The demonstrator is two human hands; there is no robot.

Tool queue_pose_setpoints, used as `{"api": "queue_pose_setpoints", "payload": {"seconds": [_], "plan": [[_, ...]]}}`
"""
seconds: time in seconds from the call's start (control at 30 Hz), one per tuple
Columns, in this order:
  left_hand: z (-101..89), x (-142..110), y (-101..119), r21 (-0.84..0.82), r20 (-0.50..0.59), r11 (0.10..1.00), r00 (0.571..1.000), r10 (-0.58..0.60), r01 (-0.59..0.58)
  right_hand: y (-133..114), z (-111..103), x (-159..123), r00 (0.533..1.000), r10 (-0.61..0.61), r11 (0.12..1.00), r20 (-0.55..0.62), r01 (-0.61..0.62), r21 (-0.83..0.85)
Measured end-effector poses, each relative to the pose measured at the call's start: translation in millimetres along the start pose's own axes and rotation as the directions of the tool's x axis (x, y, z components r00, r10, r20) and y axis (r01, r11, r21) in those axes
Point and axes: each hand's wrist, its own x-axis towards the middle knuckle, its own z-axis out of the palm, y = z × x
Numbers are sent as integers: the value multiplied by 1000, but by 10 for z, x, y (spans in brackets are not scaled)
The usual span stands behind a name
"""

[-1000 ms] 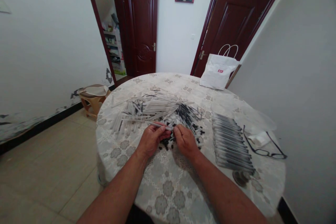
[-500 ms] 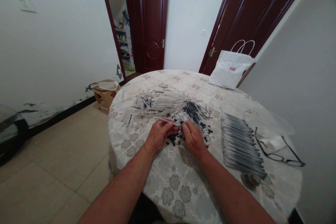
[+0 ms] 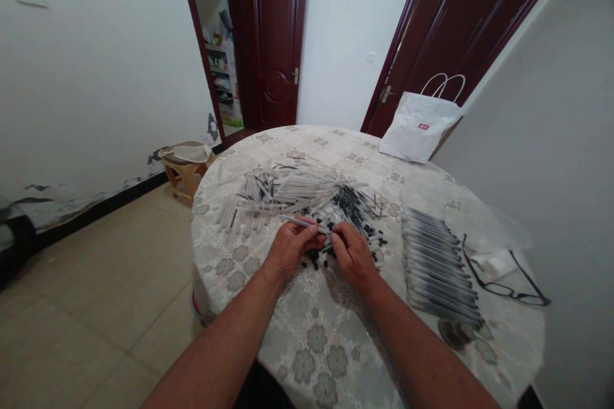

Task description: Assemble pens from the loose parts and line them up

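My left hand (image 3: 289,248) grips a thin white pen barrel (image 3: 301,222) that slants up to the left. My right hand (image 3: 352,254) is closed in a pinch at the barrel's lower end, but what its fingertips hold is too small to make out. Both hands hover over small black caps (image 3: 320,259) scattered on the round table (image 3: 316,339). Just beyond them lies a heap of white barrels (image 3: 283,195) and black refills (image 3: 352,204).
A neat row of finished pens (image 3: 434,265) lies to the right, with black-framed glasses (image 3: 503,281) and clear plastic beside it. A white paper bag (image 3: 419,128) stands at the table's far edge. A wooden stool (image 3: 185,163) sits on the floor at left.
The hands have stayed together on the barrel with only small finger shifts. The view itself moved, sliding the table slightly rightward in the picture.
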Motion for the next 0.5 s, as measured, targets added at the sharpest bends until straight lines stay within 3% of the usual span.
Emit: {"api": "queue_pose_setpoints", "payload": {"seconds": [0.2,0.5], "plan": [[-7,12,-30,51,0,999,1000,5,-5,21,10,-25,998,15,1000,53,-15,-9],[3,-29,-9,233,21,969,997,76,-79,49,13,-14,990,-126,985,60,132,-108]]}}
